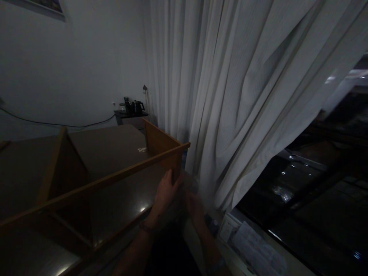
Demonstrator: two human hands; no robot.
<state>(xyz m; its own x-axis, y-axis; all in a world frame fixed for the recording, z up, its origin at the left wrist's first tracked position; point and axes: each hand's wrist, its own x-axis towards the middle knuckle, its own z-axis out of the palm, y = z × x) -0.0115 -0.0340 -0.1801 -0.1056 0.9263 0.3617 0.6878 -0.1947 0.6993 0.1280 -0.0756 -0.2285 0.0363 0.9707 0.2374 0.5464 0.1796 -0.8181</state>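
My left hand (167, 189) is at the near right corner of a brown wooden frame of upright panels, thumb and fingers closed around the lower part of the end panel (171, 163). Just right of it, my right hand (194, 205) is blurred, with its fingers bent together. A pale, see-through patch (191, 182) shows beside the fingers, too dim to name. The wooden frame has a long rail (115, 177) and a cross panel (64, 165), and stands on a dark, shiny tabletop (120, 199).
White curtains (218, 96) hang close on the right beside a dark window (301, 199). Papers or packages (253, 245) lie on the sill below. A black kettle (137, 107) stands on a small cabinet (120, 119) at the back. A black cable (69, 126) runs along the wall.
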